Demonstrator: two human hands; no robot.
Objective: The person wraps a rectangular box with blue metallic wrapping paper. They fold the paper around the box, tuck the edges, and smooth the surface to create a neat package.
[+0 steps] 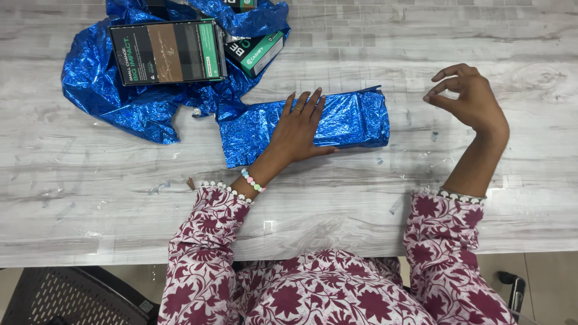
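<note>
Left hand (298,129) flat, fingers spread, pressing blue foil-wrapped box (337,120) at mid-surface (90,180). Right hand (466,96) raised beside it, half-curled, holding nothing visible. Wrapped mostly; left flap loose. Unwrapped boxes (165,51) on spare foil (120,102), far-left corner.

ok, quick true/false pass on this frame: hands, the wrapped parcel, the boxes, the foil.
1. The left hand lies flat on the blue-foil parcel. True.
2. The right hand grips the parcel. False: it is raised over the table, apart from it, holding nothing that shows.
3. A dark flat box rests on the loose blue foil. True.
4. The green box stands right of the parcel. False: it is up left, by the dark box.
</note>
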